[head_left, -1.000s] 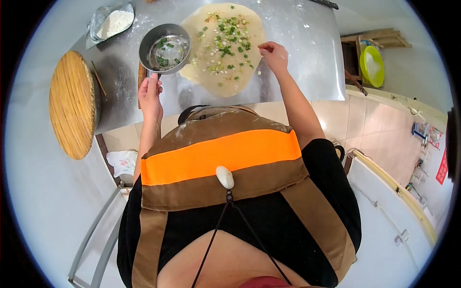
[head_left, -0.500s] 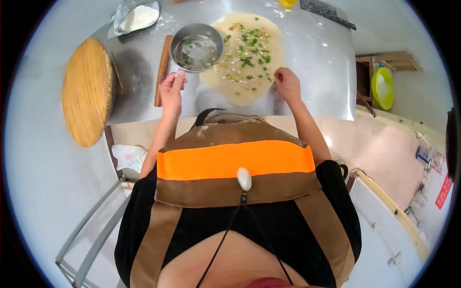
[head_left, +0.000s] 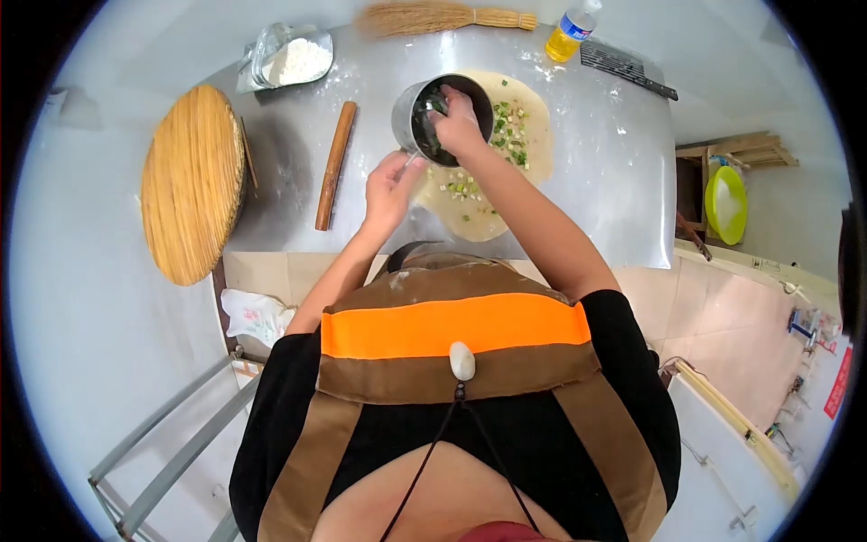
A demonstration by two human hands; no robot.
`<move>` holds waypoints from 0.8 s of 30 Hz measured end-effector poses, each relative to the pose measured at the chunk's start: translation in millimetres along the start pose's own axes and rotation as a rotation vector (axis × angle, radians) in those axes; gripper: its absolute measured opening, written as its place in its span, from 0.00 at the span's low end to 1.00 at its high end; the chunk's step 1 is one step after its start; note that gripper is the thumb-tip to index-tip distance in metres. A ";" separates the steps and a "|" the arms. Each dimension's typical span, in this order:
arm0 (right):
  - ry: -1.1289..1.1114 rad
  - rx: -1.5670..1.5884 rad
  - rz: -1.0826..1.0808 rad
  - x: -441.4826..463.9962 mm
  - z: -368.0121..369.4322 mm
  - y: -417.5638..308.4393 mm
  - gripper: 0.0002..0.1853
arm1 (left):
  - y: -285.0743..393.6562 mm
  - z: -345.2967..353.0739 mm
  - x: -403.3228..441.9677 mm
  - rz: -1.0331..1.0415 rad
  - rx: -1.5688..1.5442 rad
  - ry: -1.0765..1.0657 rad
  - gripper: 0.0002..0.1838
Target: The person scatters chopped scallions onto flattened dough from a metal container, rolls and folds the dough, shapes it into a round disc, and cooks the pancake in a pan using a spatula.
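Observation:
My left hand (head_left: 388, 194) is closed round the handle of a steel saucepan (head_left: 406, 126), tilted above the dough. Inside the pan are chopped scallions (head_left: 424, 131). My right hand (head_left: 458, 125) reaches into it with bent fingers among the green pieces; the fingertips are partly hidden. Beneath the pan and my right forearm lies a thin, flat sheet of dough (head_left: 535, 135) with scallion bits (head_left: 510, 135) scattered over it.
A rolling pin (head_left: 336, 167) lies left of the dough, near a round wooden lid (head_left: 191, 185). Along the back are a flour scoop (head_left: 298, 61), a straw brush (head_left: 424, 18), a bottle of yellow oil (head_left: 569, 34) and a black cleaver (head_left: 623, 68). The metal table's (head_left: 614, 199) front edge borders my apron.
The saucepan has moved right over the dough and tipped. My right hand has left the dough's right edge and gone into the pan. The view has shifted, showing more of the table's back.

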State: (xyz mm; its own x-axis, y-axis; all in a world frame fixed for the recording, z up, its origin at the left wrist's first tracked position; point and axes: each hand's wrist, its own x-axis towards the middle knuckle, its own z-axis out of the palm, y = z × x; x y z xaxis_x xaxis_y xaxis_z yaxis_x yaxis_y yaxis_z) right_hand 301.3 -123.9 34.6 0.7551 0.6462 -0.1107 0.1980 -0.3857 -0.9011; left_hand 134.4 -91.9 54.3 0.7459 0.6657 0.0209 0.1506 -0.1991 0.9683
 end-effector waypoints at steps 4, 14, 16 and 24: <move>-0.028 -0.188 -0.538 5.6 2.3 -8.7 0.19 | 2.3 -21.4 12.3 0.032 0.067 -0.079 0.11; -0.139 -0.755 -0.705 -1.8 -39.5 -55.6 0.11 | 3.0 -54.2 27.9 0.076 -0.002 -0.001 0.18; 0.082 -0.472 -0.928 9.1 -24.7 -44.4 0.12 | 6.1 -55.0 28.8 0.099 0.027 0.000 0.18; -0.103 -0.432 -0.875 2.5 -35.0 -48.2 0.18 | 7.8 -52.6 32.8 0.207 0.130 -0.032 0.18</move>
State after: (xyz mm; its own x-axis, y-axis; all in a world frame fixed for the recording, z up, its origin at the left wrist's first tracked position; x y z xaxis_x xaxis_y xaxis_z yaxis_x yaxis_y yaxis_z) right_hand 315.5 -126.7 92.4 0.1789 0.8651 0.4685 0.8889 0.0620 -0.4539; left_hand 126.0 -33.7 75.6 0.7897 0.5782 0.2052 0.0731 -0.4208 0.9042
